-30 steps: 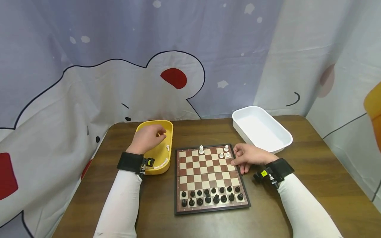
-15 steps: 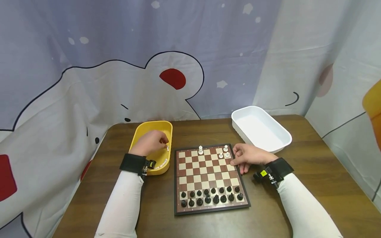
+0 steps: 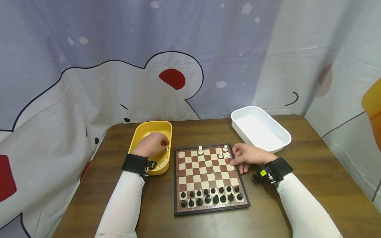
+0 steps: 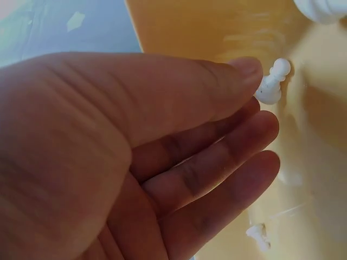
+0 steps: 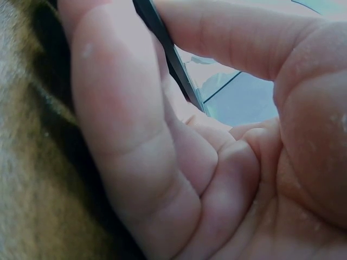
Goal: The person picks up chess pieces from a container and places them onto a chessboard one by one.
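Note:
My left hand (image 3: 151,144) reaches down into the yellow tray (image 3: 170,132), its thumb and index fingertips pinching a white pawn (image 4: 272,85) by the base. Another small white piece (image 4: 259,236) lies on the tray bottom beneath the fingers. My right hand (image 3: 249,154) grips the right edge of the chessboard (image 3: 194,172), thumb on top and the other fingers curled at its side. Black chess pieces (image 3: 207,199) fill the two near rows. At the far side stand a tall white piece (image 3: 200,150), a white corner piece (image 3: 225,148) and two white pawns (image 3: 227,154).
A white tray (image 3: 259,127) stands behind my right hand, near the table's back edge. Several white pieces (image 3: 162,163) lie at the near end of the yellow tray. The brown wooden table (image 3: 312,165) ends at a patterned curtain (image 3: 226,59).
My left hand has lowered into the yellow tray and moved slightly right and nearer, its fingertips coming onto a white pawn. The right hand keeps its grip on the board.

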The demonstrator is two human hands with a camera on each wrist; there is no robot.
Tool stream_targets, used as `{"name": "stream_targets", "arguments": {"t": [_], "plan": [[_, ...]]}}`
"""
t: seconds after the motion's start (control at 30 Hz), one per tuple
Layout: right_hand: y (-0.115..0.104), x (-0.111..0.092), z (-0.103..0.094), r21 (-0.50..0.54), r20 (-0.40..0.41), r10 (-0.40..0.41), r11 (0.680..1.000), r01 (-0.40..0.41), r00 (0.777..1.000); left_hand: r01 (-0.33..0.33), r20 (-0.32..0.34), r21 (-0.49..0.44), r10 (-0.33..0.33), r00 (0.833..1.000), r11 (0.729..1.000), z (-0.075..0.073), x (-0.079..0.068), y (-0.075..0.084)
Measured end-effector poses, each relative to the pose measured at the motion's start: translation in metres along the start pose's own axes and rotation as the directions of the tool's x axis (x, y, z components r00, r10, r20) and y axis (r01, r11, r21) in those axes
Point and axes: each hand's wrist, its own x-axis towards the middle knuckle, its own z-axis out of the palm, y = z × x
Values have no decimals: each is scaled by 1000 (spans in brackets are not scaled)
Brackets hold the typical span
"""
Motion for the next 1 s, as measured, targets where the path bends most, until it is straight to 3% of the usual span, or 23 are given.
{"name": "stream_targets", "arguments": {"t": [0.67,1.0], "plan": [[-1,1,-1,0,-4,6,1000,-6,1000,19,42,42,-21,999,999,7,3,5],[-1,0,-1,-10,7,-3,1000,4,1000,42,31,67,-44,999,997,9,2,6]]}}
